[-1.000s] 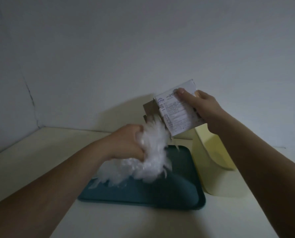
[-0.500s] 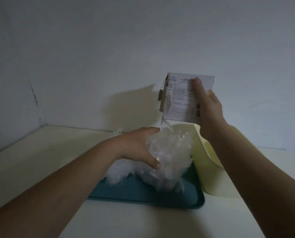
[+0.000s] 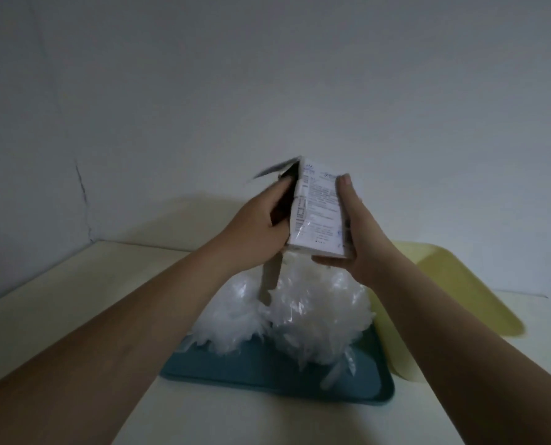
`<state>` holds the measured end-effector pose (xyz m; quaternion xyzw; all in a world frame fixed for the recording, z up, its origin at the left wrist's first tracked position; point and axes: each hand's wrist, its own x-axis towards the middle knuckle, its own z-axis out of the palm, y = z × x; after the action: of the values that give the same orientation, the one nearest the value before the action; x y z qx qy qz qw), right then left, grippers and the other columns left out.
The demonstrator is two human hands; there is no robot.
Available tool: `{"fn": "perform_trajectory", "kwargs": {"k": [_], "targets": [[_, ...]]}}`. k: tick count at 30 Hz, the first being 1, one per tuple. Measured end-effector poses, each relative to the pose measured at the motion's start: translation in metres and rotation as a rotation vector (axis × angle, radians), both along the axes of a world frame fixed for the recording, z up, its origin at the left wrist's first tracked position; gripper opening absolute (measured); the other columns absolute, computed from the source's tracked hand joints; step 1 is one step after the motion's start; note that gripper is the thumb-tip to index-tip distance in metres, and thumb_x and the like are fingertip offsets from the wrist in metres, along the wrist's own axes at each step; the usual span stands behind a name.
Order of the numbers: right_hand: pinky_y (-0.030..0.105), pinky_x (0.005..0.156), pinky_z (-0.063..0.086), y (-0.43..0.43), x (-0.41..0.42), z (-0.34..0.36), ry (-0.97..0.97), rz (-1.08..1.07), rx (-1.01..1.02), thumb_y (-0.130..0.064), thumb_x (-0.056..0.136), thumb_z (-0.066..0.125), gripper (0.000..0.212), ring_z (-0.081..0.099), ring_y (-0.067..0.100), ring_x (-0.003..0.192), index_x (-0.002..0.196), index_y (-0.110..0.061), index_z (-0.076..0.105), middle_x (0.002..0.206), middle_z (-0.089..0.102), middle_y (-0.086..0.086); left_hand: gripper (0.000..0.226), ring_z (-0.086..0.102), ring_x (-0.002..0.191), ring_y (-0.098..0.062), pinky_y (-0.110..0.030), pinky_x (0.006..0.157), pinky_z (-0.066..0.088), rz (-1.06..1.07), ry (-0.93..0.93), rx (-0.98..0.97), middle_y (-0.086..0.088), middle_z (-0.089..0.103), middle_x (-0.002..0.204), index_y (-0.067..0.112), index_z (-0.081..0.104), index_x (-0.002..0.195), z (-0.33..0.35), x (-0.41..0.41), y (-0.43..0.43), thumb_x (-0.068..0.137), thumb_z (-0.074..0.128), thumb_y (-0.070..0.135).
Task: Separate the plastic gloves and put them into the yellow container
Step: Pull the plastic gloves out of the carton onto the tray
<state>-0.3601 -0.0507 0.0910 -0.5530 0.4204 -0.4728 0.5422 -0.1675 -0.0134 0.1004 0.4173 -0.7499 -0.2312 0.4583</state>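
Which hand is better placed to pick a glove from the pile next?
Probably left. The right hand carries the box from below; the left hand only holds its side, above the gloves on the tray.

One wide-angle camera, worn on the head, looked forward and down — both forearms ran in from the lower corners to the left hand (image 3: 261, 220) and right hand (image 3: 359, 232), which gripped a carton (image 3: 319, 213) at mid-frame. It sat close above the counter (image 3: 75, 303), facing a wall corner (image 3: 86, 213); grey wall filled the upper half.
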Motion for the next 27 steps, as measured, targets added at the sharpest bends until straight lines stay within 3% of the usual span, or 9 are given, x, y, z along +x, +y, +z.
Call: {"fn": "perform_trajectory", "kwargs": {"k": [5,7,9,12,14,17,21,25,27], "targets": [[0.056,0.097,0.057,0.003,0.012,0.001,-0.016,0.036,0.023,-0.084,0.086,0.047,0.065,0.077,0.027,0.101,0.118,-0.033,0.073,0.11,0.079,0.005,0.029,0.071,0.112,-0.014,-0.032,0.096,0.059,-0.047,0.04,0.272,0.004,0.073,0.12,0.025,0.061,0.131,0.008,-0.011,-0.009,0.103,0.066,0.028],[0.053,0.096,0.058,0.003,0.016,0.003,-0.021,0.064,0.008,-0.077,0.088,0.053,0.059,0.077,0.027,0.1,0.118,-0.031,0.074,0.109,0.079,0.006,0.005,0.067,0.098,-0.019,-0.031,0.089,0.057,-0.063,0.046,0.368,-0.005,0.065,0.106,0.019,0.058,0.107,0.01,-0.013,-0.008,0.106,0.059,0.024],[0.052,0.096,0.059,0.001,0.016,0.005,-0.03,0.069,-0.016,-0.077,0.088,0.053,0.06,0.077,0.028,0.101,0.121,-0.031,0.073,0.11,0.079,0.006,0.015,0.061,0.085,-0.022,-0.033,0.084,0.056,-0.062,0.02,0.403,-0.012,0.061,0.095,0.02,0.054,0.093,0.01,-0.015,-0.009,0.108,0.056,0.018],[0.053,0.096,0.058,-0.003,0.014,0.005,-0.068,0.029,-0.029,-0.082,0.084,0.053,0.065,0.077,0.026,0.102,0.121,-0.033,0.073,0.112,0.079,0.005,0.021,0.068,0.1,-0.028,-0.05,0.101,0.057,-0.077,-0.045,0.383,-0.016,0.069,0.111,0.021,0.063,0.116,0.011,-0.016,-0.012,0.099,0.066,0.032],[0.054,0.096,0.057,-0.007,0.013,0.004,-0.074,-0.001,-0.024,-0.086,0.079,0.054,0.067,0.077,0.024,0.102,0.119,-0.036,0.074,0.112,0.079,0.002,0.04,0.071,0.111,-0.021,-0.043,0.101,0.059,-0.064,-0.058,0.366,-0.002,0.073,0.12,0.027,0.064,0.131,0.013,-0.014,-0.013,0.093,0.072,0.037],[0.057,0.1,0.053,-0.009,0.008,0.001,-0.071,-0.044,-0.01,-0.094,0.069,0.053,0.081,0.075,0.027,0.108,0.123,-0.036,0.072,0.117,0.078,0.001,0.023,0.075,0.102,-0.008,-0.027,0.093,0.06,-0.023,0.021,0.286,0.009,0.08,0.109,0.026,0.076,0.12,0.015,-0.003,-0.01,0.097,0.073,0.02],[0.057,0.1,0.051,-0.009,0.007,-0.001,-0.128,-0.183,0.04,-0.097,0.053,0.059,0.096,0.073,0.031,0.109,0.122,-0.032,0.07,0.113,0.078,0.0,0.025,0.076,0.096,-0.011,-0.028,0.085,0.062,0.235,0.225,0.114,0.005,0.08,0.098,0.021,0.08,0.105,0.01,0.026,-0.003,0.091,0.071,0.002],[0.056,0.099,0.055,-0.004,0.029,0.007,-0.197,-0.16,0.064,-0.092,0.069,0.058,0.089,0.075,0.032,0.105,0.129,-0.028,0.068,0.117,0.077,0.005,0.087,0.043,0.138,0.005,-0.027,0.107,0.045,0.141,-0.009,0.108,0.024,0.044,0.155,0.047,0.043,0.151,0.014,0.045,0.01,0.078,0.09,0.044],[0.057,0.096,0.057,0.0,0.045,0.012,-0.231,-0.147,0.082,-0.088,0.082,0.049,0.076,0.076,0.032,0.104,0.127,-0.029,0.069,0.116,0.078,0.005,0.094,0.049,0.134,0.006,-0.023,0.104,0.052,0.023,-0.121,0.085,0.022,0.048,0.153,0.043,0.04,0.155,0.017,0.04,0.017,0.076,0.093,0.038]]}}
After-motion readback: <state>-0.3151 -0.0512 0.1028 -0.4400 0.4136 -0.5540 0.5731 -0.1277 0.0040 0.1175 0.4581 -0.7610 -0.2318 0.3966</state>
